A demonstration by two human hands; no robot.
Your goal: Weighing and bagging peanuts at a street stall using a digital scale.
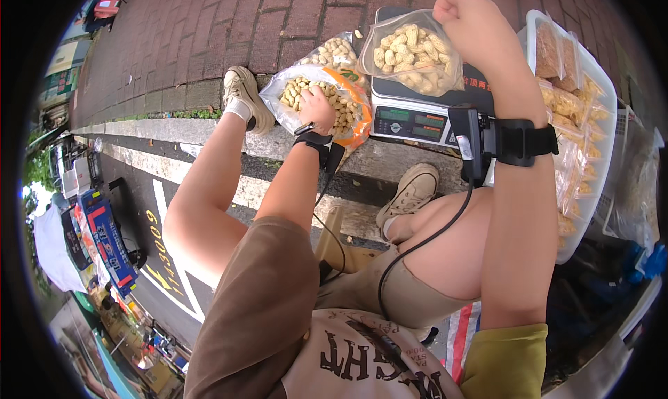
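Observation:
My left hand (317, 108) reaches into an open plastic bag (275, 92) with an orange printed edge. Its fingers touch unshelled peanuts (344, 118) there; whether they grip any is hidden. At upper right, my right hand (472, 28) pinches the rim of a clear zip bag (454, 74). That bag gapes open and is partly filled with larger peanuts in the shell (409, 47). It rests on the dark platform of a digital scale (383, 122), whose green displays are lit. Another clear bag of nuts (334, 49) lies just beyond the orange-edged one.
To the right stands a white plastic bin (600, 200) packed with small filled zip bags (566, 107). My shoes (248, 96) flank the stone kerb (360, 156). Brick paving (261, 23) stretches ahead. Black cables (417, 247) run from both wrist-worn devices. A loose nut (358, 34) lies beside the scale.

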